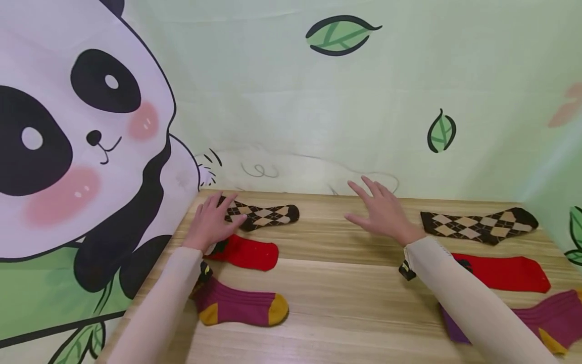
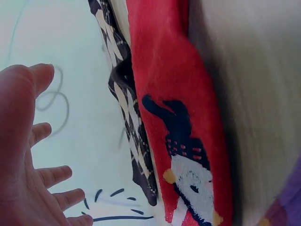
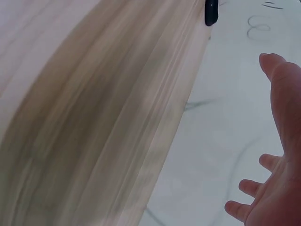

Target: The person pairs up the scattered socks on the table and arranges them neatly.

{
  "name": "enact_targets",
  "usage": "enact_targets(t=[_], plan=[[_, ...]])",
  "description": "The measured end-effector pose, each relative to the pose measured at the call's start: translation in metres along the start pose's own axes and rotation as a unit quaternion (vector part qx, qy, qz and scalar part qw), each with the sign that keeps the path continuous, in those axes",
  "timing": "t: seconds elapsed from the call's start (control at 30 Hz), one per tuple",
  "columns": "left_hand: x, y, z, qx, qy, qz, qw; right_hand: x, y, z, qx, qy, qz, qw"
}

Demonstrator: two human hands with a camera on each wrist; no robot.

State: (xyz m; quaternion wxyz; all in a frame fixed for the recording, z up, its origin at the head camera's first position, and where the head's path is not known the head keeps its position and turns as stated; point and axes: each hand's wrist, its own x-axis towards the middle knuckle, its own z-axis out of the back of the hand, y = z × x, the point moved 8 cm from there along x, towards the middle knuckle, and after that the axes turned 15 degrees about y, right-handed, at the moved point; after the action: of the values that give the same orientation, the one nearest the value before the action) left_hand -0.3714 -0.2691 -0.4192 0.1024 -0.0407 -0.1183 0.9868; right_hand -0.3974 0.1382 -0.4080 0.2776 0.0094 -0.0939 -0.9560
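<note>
My left hand [image 1: 212,222], fingers spread, overlaps the near end of a black-and-tan argyle sock [image 1: 268,215] in the head view. In front of that sock lies a red sock [image 1: 254,254], whose dark-and-white animal picture shows in the left wrist view. Closer to me is a purple sock [image 1: 243,306] with mustard heel and toe. My right hand [image 1: 382,210] has its fingers extended above the back of the table, holding nothing. To its right lies another argyle sock [image 1: 477,226]. A second red sock [image 1: 509,273] and a second purple sock [image 1: 552,321] are partly hidden by my right sleeve.
The wooden table [image 1: 345,298] ends at a pale green cloth backdrop [image 1: 254,91] with printed leaves. On the left, the backdrop carries a large panda picture [image 1: 150,65]. Both forearms wear light sleeves [image 1: 156,303], with dark wrist straps [image 1: 406,270] underneath.
</note>
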Motion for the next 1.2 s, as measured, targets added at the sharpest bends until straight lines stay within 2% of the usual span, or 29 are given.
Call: enact_targets(t=[0.23, 0.53, 0.83, 1.03, 1.2], plan=[[0.016, 0.011, -0.002, -0.022, 0.012, -0.003, 0.9997, 0.027, 0.024, -0.008, 0.031, 0.01, 0.014, 0.999], [0.036, 0.029, -0.003, -0.036, 0.032, 0.02, 0.9986, 0.062, 0.049, -0.022, 0.049, 0.019, 0.031, 0.998], [0.046, 0.046, -0.015, -0.058, 0.046, 0.045, 0.9963, 0.081, 0.073, -0.032, 0.055, 0.048, 0.032, 0.997], [0.053, 0.061, -0.015, -0.059, 0.029, 0.066, 0.9957, 0.096, 0.085, -0.038, 0.055, 0.057, 0.036, 0.996], [0.06, 0.069, -0.018, -0.066, 0.041, 0.08, 0.9937, 0.105, 0.091, -0.046, 0.055, 0.069, 0.034, 0.995]])
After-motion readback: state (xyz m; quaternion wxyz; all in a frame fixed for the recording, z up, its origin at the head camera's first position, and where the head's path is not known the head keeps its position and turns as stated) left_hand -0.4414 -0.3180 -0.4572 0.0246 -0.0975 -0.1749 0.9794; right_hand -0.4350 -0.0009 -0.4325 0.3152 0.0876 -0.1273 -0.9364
